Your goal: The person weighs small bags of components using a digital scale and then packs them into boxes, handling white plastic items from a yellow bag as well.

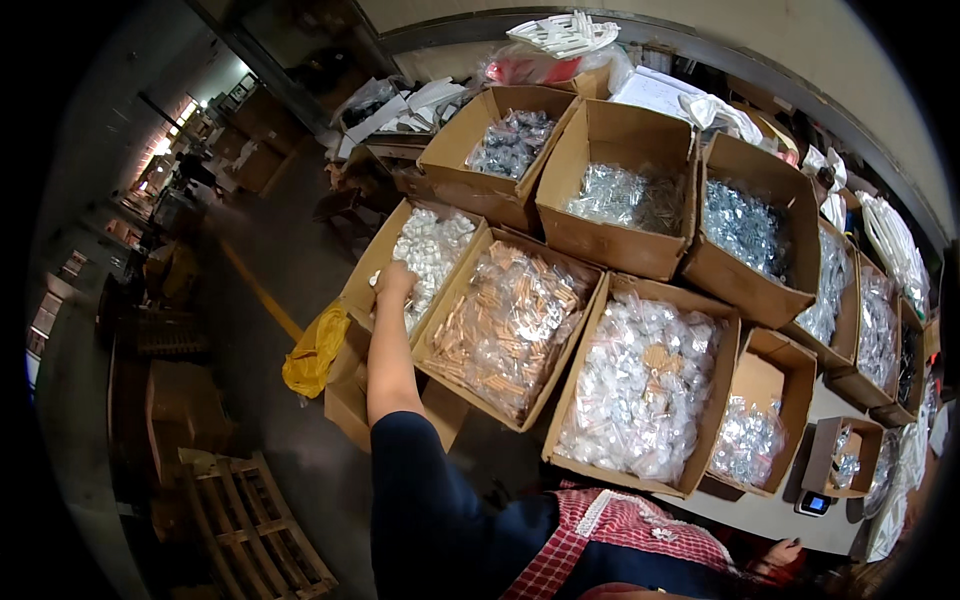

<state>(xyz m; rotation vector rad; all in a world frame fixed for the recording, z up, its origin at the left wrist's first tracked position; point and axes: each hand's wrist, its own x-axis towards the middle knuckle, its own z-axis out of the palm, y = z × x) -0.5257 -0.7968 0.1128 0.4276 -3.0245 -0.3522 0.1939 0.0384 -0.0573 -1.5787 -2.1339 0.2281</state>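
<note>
My left hand (396, 279) reaches into a carton (362, 283) of small white plastic parts (432, 245), at its left side. Its fingers are curled closed; a white bit shows beside them, and what they grip is mostly hidden. Low on the right, my right hand (783, 553) is beside the table's front edge, close to my body. Its fingers look bent closed, and whatever lies in them is too small to make out. A small digital scale (812, 504) with a lit display sits nearby, next to a little carton (868, 462) holding a few bagged parts.
Bagged orange-brown pins (510, 325) and bagged white parts (640, 390) fill neighbouring cartons. Behind stand cartons of bagged metal hardware (742, 232). A yellow plastic bag (318, 350) hangs over a carton flap at left. A wooden pallet (258, 530) lies on the floor.
</note>
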